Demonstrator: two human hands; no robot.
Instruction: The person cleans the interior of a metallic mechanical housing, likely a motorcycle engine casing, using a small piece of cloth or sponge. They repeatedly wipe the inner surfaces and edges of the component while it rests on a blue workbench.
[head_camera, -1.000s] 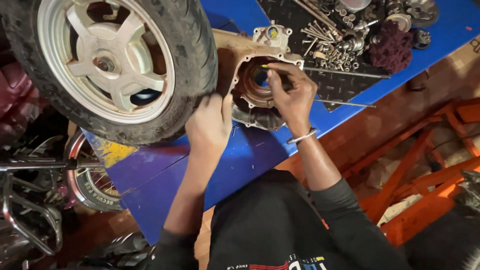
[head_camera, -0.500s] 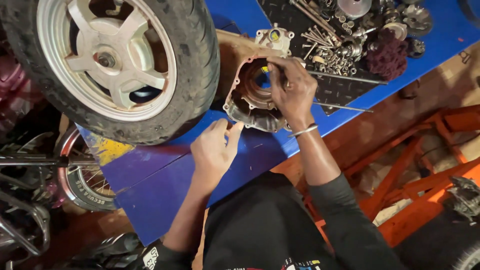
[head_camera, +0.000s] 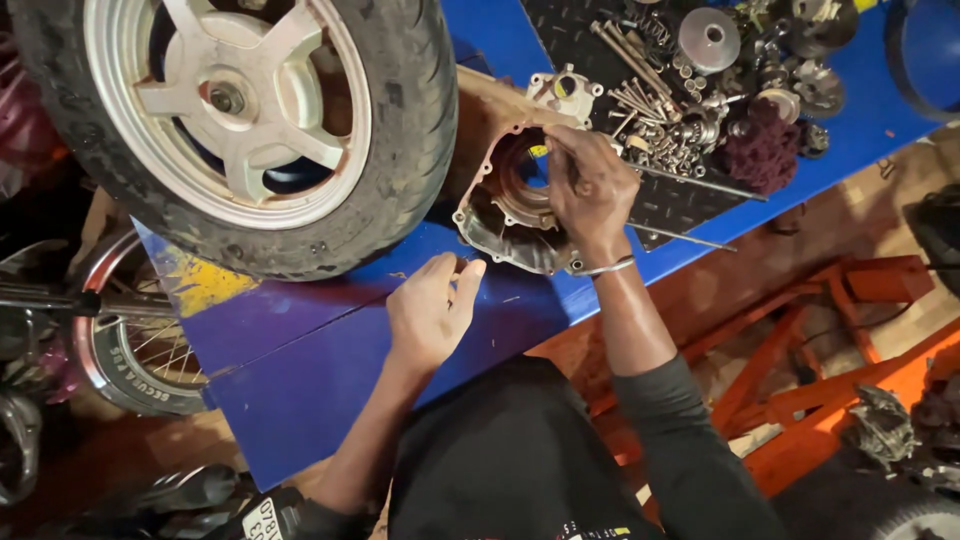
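1. Casing (head_camera: 505, 215), a rusty round engine cover with a bolt-holed rim, lies on the blue desk (head_camera: 330, 340), tilted against the tyre of a scooter wheel (head_camera: 250, 120).
2. Right hand (head_camera: 590, 185) reaches over the casing's far rim; its grip is pinched closed around something small and yellowish inside the bore, too hidden to name.
3. Left hand (head_camera: 430, 310) hovers just short of the casing's near rim, fingers loosely curled, holding nothing and not touching the metal.
4. Judged from this, the step in hand is working a small part in the central bore; the next move likely calls for a steadying hold on the near rim.
5. Both forearms run up from the dark-sleeved body, the right wrist bent down into the bore.
6. Beyond the right grip lie loose bolts (head_camera: 650, 110), long rods and a maroon pad (head_camera: 762, 145) on a black mat.
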